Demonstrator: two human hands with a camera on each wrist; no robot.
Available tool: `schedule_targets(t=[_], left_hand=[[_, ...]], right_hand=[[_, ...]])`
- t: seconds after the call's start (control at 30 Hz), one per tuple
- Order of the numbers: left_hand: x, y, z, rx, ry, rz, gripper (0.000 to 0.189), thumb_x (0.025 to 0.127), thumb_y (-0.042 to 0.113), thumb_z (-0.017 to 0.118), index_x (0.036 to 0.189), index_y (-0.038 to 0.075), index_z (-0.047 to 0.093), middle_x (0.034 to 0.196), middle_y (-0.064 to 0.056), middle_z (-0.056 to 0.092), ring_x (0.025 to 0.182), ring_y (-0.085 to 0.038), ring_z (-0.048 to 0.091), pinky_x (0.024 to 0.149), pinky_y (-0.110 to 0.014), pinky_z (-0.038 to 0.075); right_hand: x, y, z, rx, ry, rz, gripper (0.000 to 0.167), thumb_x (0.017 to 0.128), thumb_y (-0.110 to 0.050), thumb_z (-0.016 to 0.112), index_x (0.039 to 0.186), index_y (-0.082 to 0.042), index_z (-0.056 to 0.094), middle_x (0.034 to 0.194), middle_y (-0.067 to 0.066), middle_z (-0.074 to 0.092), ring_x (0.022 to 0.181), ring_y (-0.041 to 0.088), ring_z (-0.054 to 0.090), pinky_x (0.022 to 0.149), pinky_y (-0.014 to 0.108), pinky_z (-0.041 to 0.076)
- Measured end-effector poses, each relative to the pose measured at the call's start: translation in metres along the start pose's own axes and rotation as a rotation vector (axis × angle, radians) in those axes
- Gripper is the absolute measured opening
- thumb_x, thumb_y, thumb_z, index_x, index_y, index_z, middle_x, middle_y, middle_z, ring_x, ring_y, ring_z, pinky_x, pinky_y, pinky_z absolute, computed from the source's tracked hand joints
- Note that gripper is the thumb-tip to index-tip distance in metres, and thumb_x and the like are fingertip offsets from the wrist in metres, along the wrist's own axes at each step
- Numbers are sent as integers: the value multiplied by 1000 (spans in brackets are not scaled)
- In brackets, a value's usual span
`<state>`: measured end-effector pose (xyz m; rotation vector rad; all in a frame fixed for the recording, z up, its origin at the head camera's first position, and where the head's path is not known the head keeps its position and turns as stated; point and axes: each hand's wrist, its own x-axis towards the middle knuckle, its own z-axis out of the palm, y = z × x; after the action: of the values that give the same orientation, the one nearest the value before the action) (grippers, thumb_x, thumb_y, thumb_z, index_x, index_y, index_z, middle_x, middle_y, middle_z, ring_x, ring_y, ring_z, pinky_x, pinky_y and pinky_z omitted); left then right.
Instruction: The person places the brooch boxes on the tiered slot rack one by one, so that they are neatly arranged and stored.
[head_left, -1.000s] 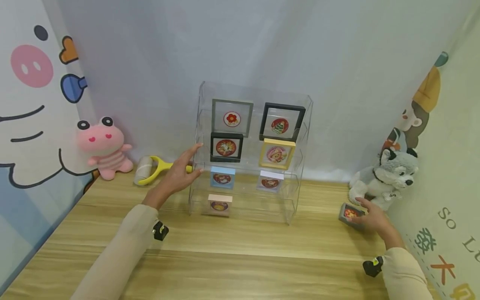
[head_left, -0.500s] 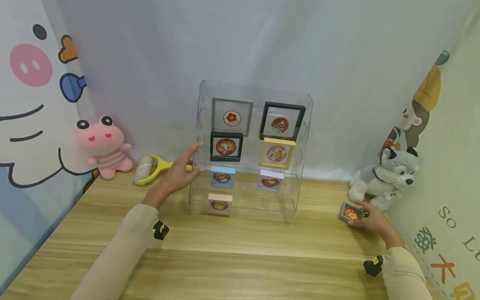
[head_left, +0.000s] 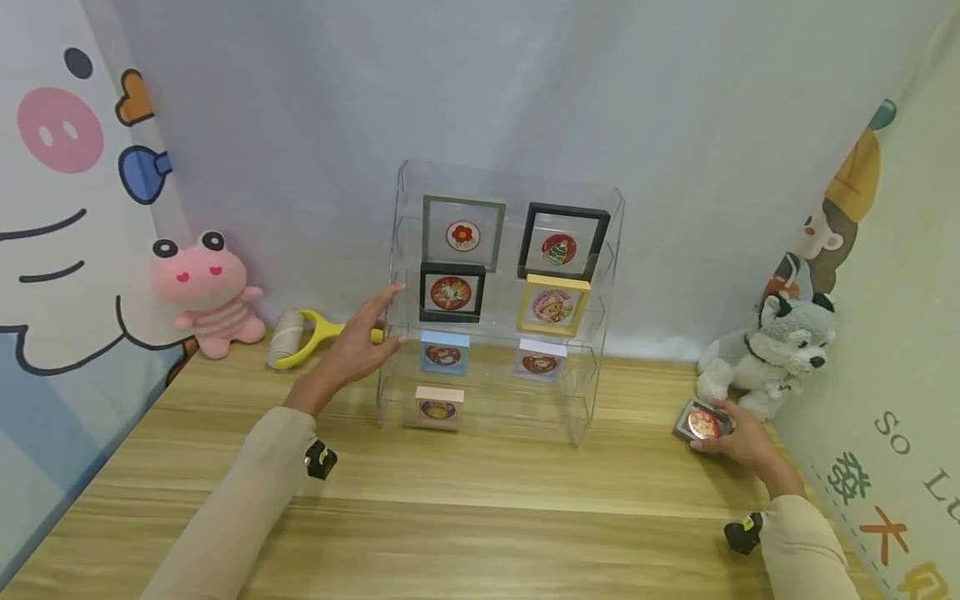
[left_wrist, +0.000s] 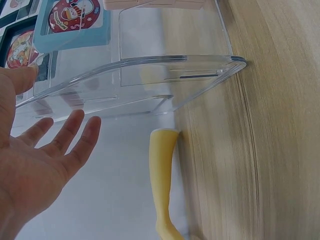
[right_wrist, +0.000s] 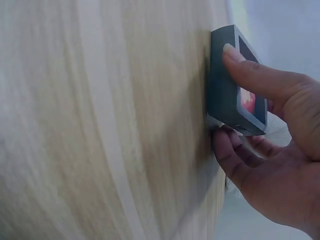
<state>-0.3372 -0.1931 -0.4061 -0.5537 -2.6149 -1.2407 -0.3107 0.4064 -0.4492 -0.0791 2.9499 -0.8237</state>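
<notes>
At the right of the head view, my right hand [head_left: 745, 437] grips a small grey photo frame [head_left: 702, 423] with a round red picture. The right wrist view shows the thumb [right_wrist: 240, 56] on the side of the frame [right_wrist: 225, 80] and the other fingers at its lower end, close over the table. My left hand [head_left: 362, 343] is at the left side of a clear acrylic tiered rack [head_left: 495, 383], fingers extended. In the left wrist view, the left hand's thumb [left_wrist: 24, 75] is in front of the rack's side edge and its fingers behind.
Several small square frames stand on the rack, among them a yellow frame [head_left: 553, 307] and a pink frame [head_left: 438, 408]. A yellow-handled lint roller [head_left: 321, 332] and pink plush toy [head_left: 206, 292] are at left. A grey-white plush dog [head_left: 795, 346] sits behind the right hand.
My right thumb and fingers have closed on the grey frame, which has tilted and turned slightly, its picture now catching glare. My left hand has stayed at the rack's side.
</notes>
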Motion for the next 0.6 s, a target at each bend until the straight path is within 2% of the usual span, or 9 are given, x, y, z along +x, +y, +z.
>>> schedule_targets(t=[0.23, 0.37, 0.47, 0.6], left_hand=[[0, 1, 0, -7, -6, -5, 74, 99, 11, 61, 160, 20, 20, 163, -23, 21, 122, -51, 52, 93, -64, 50], [1, 1, -1, -4, -5, -6, 74, 99, 11, 61, 160, 20, 20, 163, -23, 21, 122, -52, 52, 93, -64, 50], [1, 1, -1, -4, -4, -4, 75, 99, 11, 61, 160, 20, 20, 164, -23, 21, 123, -53, 51, 94, -65, 49], [0, 1, -1, -10, -7, -4, 74, 99, 11, 60, 160, 21, 20, 163, -23, 21, 122, -53, 51, 94, -66, 49]], right_hand=[[-2, 1, 1, 41, 44, -8, 83, 78, -11, 85, 139, 13, 34, 132, 49, 40, 116, 59, 45, 97, 67, 39], [-4, 0, 0, 103, 68, 6, 77, 80, -3, 80, 140, 12, 33, 118, 44, 49, 99, 46, 56, 81, 48, 50], [-5, -1, 0, 131, 84, 6, 73, 81, 3, 76, 140, 12, 35, 105, 37, 53, 82, 27, 58, 66, 30, 48], [-8, -1, 0, 152, 70, 21, 70, 84, 5, 72, 142, 12, 33, 105, 35, 51, 73, 16, 61, 60, 24, 50]])
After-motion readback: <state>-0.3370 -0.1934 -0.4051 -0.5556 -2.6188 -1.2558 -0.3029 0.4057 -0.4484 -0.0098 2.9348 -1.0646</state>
